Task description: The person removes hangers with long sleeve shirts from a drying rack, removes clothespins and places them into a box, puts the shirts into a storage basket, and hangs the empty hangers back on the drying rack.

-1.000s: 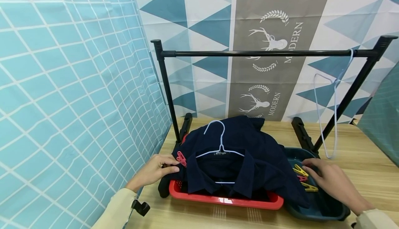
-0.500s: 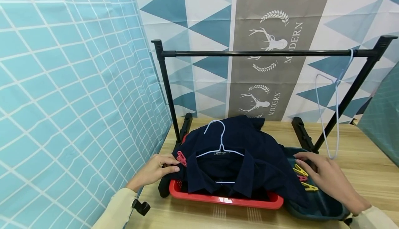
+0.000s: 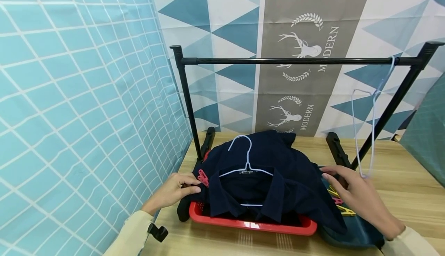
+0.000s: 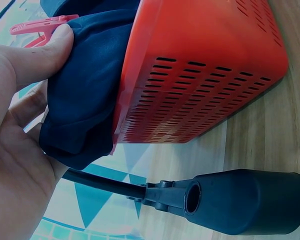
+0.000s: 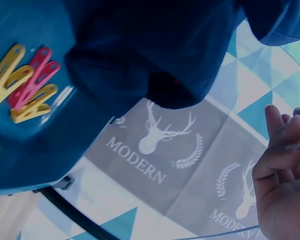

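Note:
A navy collared shirt (image 3: 295, 167) lies heaped over a red basket (image 3: 257, 226), with a pale wire hanger (image 3: 248, 164) inside its neck. My left hand (image 3: 172, 192) pinches the shirt's left edge between thumb and fingers. A pink clothespin (image 4: 45, 25) is clipped to the cloth beside that thumb. My right hand (image 3: 361, 196) hovers over the dark blue tray (image 3: 365, 232), close to the shirt's right side. In the right wrist view its fingers (image 5: 277, 150) are loosely bent and hold nothing. Yellow clothespins (image 5: 35, 104) and a pink clothespin (image 5: 32, 80) lie in the tray.
A black garment rack (image 3: 295, 61) stands behind and around the basket. Another wire hanger (image 3: 373, 120) hangs from its right end, just behind my right hand. A black rack foot (image 4: 250, 200) sits near the basket. A tiled blue sheet (image 3: 87, 93) borders the left.
My right hand has moved left across the tray toward the shirt, covering part of the clothespins. The hanging hanger sways slightly. The left hand keeps its pinch on the shirt.

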Available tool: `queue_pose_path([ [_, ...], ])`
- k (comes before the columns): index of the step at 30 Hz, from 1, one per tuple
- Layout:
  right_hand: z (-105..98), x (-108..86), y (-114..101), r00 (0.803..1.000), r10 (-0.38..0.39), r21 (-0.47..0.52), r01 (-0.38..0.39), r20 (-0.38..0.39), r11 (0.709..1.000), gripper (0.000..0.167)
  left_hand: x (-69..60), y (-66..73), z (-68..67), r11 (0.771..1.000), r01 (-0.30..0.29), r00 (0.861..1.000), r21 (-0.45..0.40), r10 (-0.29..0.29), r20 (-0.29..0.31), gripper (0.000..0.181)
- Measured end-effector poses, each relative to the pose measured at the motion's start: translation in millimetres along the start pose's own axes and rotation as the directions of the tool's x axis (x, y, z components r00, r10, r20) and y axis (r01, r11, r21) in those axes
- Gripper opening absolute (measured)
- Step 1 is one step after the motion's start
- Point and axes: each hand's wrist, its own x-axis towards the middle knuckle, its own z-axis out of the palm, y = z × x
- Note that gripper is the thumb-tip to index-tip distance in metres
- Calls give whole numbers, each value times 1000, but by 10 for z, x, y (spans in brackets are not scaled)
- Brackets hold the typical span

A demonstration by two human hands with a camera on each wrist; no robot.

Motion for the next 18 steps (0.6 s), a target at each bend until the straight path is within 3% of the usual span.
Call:
queue_pose_path([
  [6, 37, 67, -117, 1000, -11, 61, 12, -18, 998, 28, 3, -31, 5, 1000, -9, 1000, 1, 9, 2, 18],
  [13, 107, 102, -201, 994, -81, 87, 88, -77, 992, 38, 2, -52, 8, 1000, -29, 1000, 7, 29, 1, 16],
  [18, 147, 122, -260, 994, -90, 104, 97, -70, 990, 39, -1, -51, 7, 1000, -25, 1000, 5, 25, 0, 17],
])
